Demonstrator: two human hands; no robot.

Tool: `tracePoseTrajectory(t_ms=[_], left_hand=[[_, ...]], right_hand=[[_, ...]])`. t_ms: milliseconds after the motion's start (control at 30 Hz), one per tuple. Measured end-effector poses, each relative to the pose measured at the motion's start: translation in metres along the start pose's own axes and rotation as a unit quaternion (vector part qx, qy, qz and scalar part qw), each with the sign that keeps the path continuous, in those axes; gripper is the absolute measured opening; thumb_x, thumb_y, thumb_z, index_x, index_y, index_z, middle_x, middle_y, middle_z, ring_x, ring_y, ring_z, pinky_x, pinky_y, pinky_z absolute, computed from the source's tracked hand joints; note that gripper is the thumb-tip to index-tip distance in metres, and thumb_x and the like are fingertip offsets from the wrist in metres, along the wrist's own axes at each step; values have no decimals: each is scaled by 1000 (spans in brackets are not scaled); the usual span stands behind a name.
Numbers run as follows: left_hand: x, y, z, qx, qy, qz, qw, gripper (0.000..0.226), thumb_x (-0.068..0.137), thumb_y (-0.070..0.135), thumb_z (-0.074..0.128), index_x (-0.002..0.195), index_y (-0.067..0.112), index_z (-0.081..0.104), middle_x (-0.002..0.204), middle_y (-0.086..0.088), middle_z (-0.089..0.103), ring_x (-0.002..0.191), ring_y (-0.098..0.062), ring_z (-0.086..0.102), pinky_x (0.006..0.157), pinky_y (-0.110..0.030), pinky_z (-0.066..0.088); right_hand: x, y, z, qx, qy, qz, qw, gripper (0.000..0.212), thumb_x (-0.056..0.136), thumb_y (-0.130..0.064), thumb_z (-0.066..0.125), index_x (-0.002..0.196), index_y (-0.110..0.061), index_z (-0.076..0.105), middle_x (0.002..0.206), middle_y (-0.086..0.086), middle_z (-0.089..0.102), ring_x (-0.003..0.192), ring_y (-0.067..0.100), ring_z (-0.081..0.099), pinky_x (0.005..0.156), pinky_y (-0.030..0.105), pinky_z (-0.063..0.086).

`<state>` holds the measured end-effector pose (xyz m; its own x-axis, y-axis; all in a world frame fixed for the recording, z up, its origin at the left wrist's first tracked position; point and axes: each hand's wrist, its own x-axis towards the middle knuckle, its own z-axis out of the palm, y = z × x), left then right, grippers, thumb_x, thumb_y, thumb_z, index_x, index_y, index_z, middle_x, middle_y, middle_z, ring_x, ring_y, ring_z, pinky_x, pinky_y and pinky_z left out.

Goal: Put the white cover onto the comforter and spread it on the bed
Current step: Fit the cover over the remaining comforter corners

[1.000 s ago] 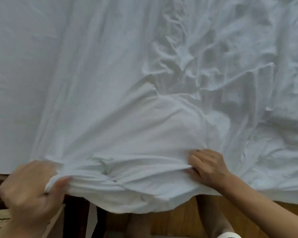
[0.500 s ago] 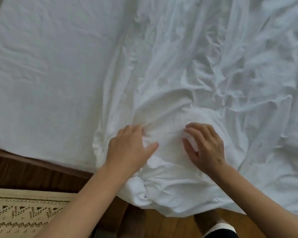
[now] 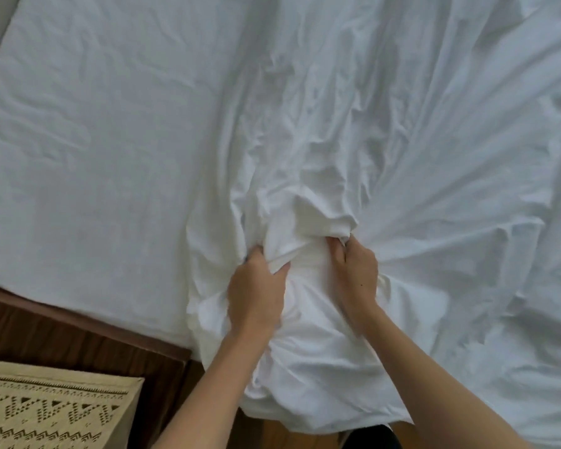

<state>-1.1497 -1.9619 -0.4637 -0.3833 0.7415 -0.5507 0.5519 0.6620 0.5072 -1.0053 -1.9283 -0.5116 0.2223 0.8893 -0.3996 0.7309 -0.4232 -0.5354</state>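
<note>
The soft white cloth cover [image 3: 386, 131] lies in a big crumpled heap over the middle and right of the frame, with its near edge hanging off the bed at the bottom middle. Something thicker bulges under the folds near your hands, and that may be the comforter, but you cannot see it plainly.

Your left hand [image 3: 256, 290] sits just below the middle of the frame. Its fingers are curled tight round a bunch of the cloth. Your right hand [image 3: 357, 270] is just beside it, a little to the right, and its fingers pinch another fold. Creases fan out from both fists, so the cloth is pulled tight there.

It looks like you are in the middle of working the cover over the comforter, at one corner or edge. The spreading part is not done yet, because the cloth is all wrinkled. Next you will likely need to keep a firm hold and tug the cloth along, a bit at a time, without letting the inside part slip away.

The bed with its flat white sheet [image 3: 104, 157] fills the upper left of the frame. Its dark brown wooden edge [image 3: 78, 338] runs along the lower left. A cream woven rug with a zigzag pattern [image 3: 52, 413] lies in the bottom left corner.
</note>
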Motion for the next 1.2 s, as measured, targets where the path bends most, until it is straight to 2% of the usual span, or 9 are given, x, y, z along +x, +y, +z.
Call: tracePoseTrajectory(t_ms=[200,300,467,600,700,800,1000,1100,1200], left_hand=[[-60,9,-57,102,305,246,914,18,76,1,71,67,8,57,52,-7,51,62,-19,39,56,-25,27],[-34,-11,-50,82,249,110,959,34,74,1,79,99,8,57,88,-13,58,87,-22,46,71,-33,37],[32,-42,-76,-35,166,-90,981,90,76,44,76,146,10,31,146,-13,40,133,-29,37,108,-46,34],[66,-50,-62,-75,23,-156,985,106,51,76,67,136,16,48,131,-7,55,117,-28,55,99,-41,45],[74,-51,-59,-216,-29,-169,961,79,70,51,80,135,17,50,119,3,61,105,-17,58,91,-30,44],[68,-49,-53,-212,-63,-158,962,50,71,43,82,111,22,62,96,9,66,91,-13,63,81,-28,48],[43,-30,-105,-256,26,-110,960,16,71,19,83,77,20,68,66,12,71,75,-8,71,58,-15,50],[60,-63,-184,-184,187,-109,959,28,66,37,82,87,22,69,67,19,65,69,1,65,62,-15,49],[101,-126,-220,-71,178,-186,964,64,65,65,78,108,19,66,83,4,69,79,-24,68,70,-35,50]], right_hand=[[-38,-28,8,136,170,-38,975,28,95,-29,38,67,-27,38,55,-10,40,50,6,41,50,24,30],[-26,1,49,-77,58,-84,992,16,85,-16,45,90,-10,58,77,4,56,70,27,54,62,37,46],[-8,5,52,-108,-2,-121,987,10,79,-13,56,89,-13,55,88,5,58,84,26,54,73,37,46],[-8,4,50,-67,-17,-105,992,15,80,-15,45,91,-13,55,90,2,57,88,26,55,73,36,47],[-1,-12,41,43,-19,-57,997,23,82,-6,51,101,-19,53,99,-6,54,97,18,53,80,31,48],[16,-53,30,66,102,-262,957,34,80,-3,52,111,-16,52,109,6,61,104,19,51,95,23,40],[77,-170,48,-82,-41,-560,823,36,91,-28,56,117,-4,63,120,13,62,113,30,54,97,38,42],[67,-202,35,24,45,-596,802,35,97,-31,44,119,-5,54,114,20,63,110,31,52,99,42,42],[63,-205,50,18,88,-555,827,42,97,-24,43,133,-5,51,137,23,51,129,34,48,108,50,36]])
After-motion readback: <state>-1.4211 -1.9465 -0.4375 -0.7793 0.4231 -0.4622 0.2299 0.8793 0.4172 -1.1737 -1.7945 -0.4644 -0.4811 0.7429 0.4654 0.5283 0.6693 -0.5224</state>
